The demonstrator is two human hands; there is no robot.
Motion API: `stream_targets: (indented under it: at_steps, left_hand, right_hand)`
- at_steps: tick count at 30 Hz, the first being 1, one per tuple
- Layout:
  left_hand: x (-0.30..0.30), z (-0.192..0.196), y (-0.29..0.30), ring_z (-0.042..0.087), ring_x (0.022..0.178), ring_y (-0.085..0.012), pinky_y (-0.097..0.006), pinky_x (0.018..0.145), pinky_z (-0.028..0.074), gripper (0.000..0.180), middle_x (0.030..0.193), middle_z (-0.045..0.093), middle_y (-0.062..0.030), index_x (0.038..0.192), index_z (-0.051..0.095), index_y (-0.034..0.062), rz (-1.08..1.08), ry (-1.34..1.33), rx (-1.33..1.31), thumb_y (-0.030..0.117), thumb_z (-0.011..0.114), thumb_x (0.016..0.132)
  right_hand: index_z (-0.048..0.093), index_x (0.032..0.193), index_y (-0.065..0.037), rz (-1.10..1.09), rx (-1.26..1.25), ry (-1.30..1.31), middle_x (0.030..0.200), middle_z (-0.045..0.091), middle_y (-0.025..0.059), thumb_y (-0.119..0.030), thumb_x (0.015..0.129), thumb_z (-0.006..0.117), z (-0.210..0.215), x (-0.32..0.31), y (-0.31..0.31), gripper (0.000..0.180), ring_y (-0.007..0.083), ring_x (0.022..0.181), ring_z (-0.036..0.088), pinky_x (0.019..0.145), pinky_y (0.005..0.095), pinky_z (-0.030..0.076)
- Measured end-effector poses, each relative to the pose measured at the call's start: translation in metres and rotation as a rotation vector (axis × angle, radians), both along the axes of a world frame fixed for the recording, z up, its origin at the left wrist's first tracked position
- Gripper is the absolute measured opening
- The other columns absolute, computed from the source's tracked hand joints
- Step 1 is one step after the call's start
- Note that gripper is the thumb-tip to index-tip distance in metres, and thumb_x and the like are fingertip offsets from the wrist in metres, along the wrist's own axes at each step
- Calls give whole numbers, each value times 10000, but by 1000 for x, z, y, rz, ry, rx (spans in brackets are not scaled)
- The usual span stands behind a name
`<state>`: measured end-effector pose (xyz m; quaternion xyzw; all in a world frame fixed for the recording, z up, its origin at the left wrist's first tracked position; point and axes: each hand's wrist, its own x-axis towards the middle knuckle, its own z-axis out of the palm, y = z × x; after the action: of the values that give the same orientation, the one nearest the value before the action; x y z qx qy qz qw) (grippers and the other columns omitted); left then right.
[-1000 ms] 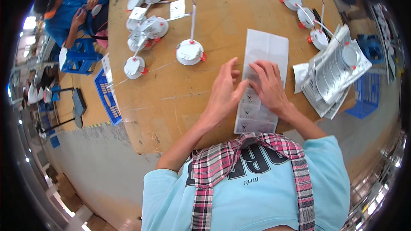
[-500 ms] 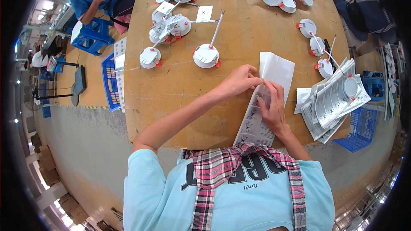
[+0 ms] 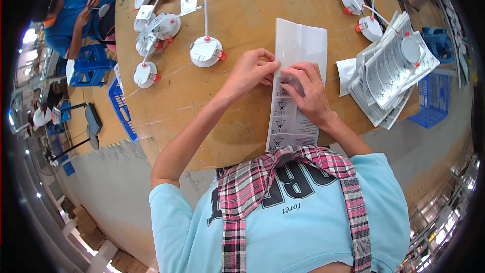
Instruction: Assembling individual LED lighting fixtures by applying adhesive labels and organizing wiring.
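A long white sheet of printed labels (image 3: 309, 45) lies on the table in front of me, its upper part blank and its lower part printed. My left hand (image 3: 253, 72) pinches at the sheet's left edge, thumb and fingertips together. Over the sheet, my right hand (image 3: 309, 91) has its fingers bent, with the tips gripping close to that same edge. Whether a single label is between the fingertips is too small to tell. Beyond my left hand stands a round white downlight (image 3: 206, 51) with red clips and a cable pointing away from me.
More downlights (image 3: 156, 28) cluster at the far left, some carrying labels. Others (image 3: 352, 1) stand at the far right. A pile of label sheets (image 3: 379, 76) with a downlight on top lies right. Blue crates (image 3: 429, 101) flank the table. A co-worker (image 3: 76, 15) sits at far left.
The whole view has shifted, so the table and its things appear further up and left. Both hands stay at the sheet's left edge, and the right fingers have drawn in a little.
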<state>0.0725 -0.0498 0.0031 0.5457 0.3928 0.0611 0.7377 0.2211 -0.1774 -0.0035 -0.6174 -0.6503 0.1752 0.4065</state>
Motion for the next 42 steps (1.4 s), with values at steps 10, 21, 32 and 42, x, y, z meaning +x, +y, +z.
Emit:
stream_targets:
  at_steps: [10, 21, 32, 42]
  left_hand:
    - [-4, 10, -5, 632, 670, -105, -226, 627, 512, 274, 780, 662, -73, 1023, 513, 16, -4, 72, -1, 221, 624, 879]
    - [-3, 11, -15, 647, 754, -127, -253, 719, 516, 450, 850, 691, -128, 1227, 455, -58, 123, -25, 40, 149, 620, 863]
    - [-9, 0, -17, 616, 704, -88, -233, 661, 500, 407, 792, 688, -103, 1194, 485, -55, 113, -19, 127, 155, 615, 871]
    - [-8, -6, -19, 612, 639, -104, -255, 598, 495, 380, 698, 668, -94, 1142, 530, -61, 191, -82, 166, 147, 615, 835]
  right_hand:
    - [621, 870, -71, 22, 31, -131, 891, 556, 50, -110, 711, 719, 6, 1, 3, 190, 242, 863, 529, 755, 360, 434]
    - [567, 777, -73, 20, 6, -199, 800, 528, 29, -138, 696, 735, 18, 1, 10, 198, 211, 781, 541, 637, 332, 467]
    - [560, 818, -65, 89, -24, -152, 814, 528, 39, -126, 713, 726, 19, 4, 13, 205, 228, 784, 539, 636, 336, 467]
    - [637, 915, -46, 57, 116, -200, 900, 571, 64, -36, 688, 731, 18, -4, 4, 246, 252, 857, 559, 690, 351, 491]
